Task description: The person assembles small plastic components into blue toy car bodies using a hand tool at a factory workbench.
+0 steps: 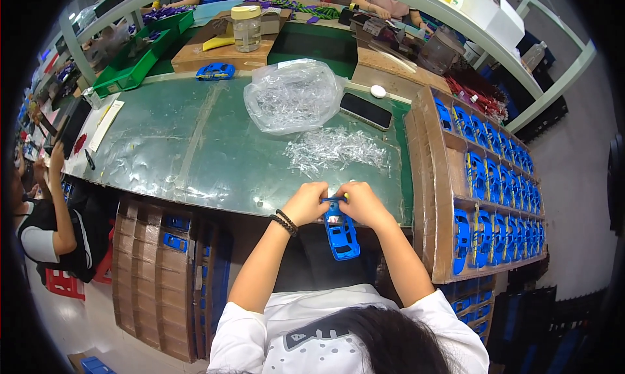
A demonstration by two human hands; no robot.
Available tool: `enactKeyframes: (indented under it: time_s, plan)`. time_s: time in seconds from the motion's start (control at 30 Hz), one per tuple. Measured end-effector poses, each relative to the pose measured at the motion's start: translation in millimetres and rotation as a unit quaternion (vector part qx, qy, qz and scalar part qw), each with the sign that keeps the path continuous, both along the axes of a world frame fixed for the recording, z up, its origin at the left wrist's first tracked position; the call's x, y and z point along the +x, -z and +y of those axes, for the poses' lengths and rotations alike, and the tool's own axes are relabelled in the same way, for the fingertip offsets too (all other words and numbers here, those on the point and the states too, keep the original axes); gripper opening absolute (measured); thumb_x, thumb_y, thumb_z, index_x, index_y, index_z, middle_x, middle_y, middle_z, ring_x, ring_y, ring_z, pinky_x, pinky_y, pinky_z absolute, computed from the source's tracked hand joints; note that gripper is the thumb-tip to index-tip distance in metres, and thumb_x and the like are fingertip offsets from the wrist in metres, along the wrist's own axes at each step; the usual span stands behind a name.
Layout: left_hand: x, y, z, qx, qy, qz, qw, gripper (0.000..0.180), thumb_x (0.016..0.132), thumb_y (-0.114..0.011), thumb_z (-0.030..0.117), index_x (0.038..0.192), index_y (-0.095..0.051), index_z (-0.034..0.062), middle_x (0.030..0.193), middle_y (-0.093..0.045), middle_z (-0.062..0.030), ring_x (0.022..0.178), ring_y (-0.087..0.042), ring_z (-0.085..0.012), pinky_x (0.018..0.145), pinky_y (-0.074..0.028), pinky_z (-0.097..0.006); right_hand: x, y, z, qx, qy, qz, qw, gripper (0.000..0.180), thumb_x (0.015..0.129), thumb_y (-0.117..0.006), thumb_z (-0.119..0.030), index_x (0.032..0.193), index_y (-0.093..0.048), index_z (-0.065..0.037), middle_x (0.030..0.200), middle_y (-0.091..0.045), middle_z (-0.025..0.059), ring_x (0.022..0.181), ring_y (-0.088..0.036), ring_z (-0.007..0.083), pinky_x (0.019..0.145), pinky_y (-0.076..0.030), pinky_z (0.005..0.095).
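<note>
Over green bench (195,159), blue car shell (341,236) lengthwise toward wearer.

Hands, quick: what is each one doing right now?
Left hand: closed, gripping the top end of the blue toy car body.
Right hand: closed on the same end.
</note>
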State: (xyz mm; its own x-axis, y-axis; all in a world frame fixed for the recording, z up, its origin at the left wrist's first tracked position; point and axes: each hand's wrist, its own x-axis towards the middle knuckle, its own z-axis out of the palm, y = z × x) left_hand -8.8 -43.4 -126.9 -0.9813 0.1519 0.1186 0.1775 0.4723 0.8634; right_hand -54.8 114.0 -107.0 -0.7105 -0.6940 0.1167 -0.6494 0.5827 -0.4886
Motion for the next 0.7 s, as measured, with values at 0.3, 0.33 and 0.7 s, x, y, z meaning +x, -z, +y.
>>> enactKeyframes:
  time_s: [0.3, 0.33, 0.7]
  plan:
    - [2, -2, 6, -0.003, -0.017, 0.075, 0.997, 0.013, 0.065, -0.054, 0.002, 0.073, -0.044, -0.0013, 0.07, -0.051, -0.0183, 0.068, -0.052, -0.0342, 0.059, -0.041, -0.038, 3, -7, 5, -0.049, 0.151, -0.098, 0.983, 0.016, 0.062, -0.063, -0.012, 0.073, -0.061, 0.0, 0.069, -0.059, 0.0142, 0.063, -0.058, 0.0239, 0.058, -0.045, 0.0307]
    - [4, -1, 4, 0.037, 0.013, 0.047, 0.998, 0.02, 0.067, -0.05, -0.002, 0.086, -0.043, -0.0001, 0.075, -0.054, -0.0169, 0.071, -0.055, -0.0304, 0.057, -0.044, -0.034, 10, -8, 4, -0.111, 0.149, -0.081, 0.979, 0.017, 0.063, -0.065, -0.014, 0.072, -0.06, 0.0, 0.068, -0.058, 0.0134, 0.062, -0.057, 0.0232, 0.057, -0.045, 0.0306]
    - [-13, -138, 72, 0.278, 0.228, 0.057, 0.931, 0.039, 0.079, -0.052, 0.007, 0.116, -0.043, 0.0066, 0.105, -0.045, -0.0097, 0.094, -0.047, -0.0183, 0.081, -0.042, -0.031, 154, -158, 138, -0.494, -0.031, 0.181, 0.85, 0.015, 0.084, -0.043, -0.015, 0.082, -0.051, -0.003, 0.04, -0.046, 0.0036, 0.026, -0.036, 0.0106, 0.026, -0.026, 0.0221]
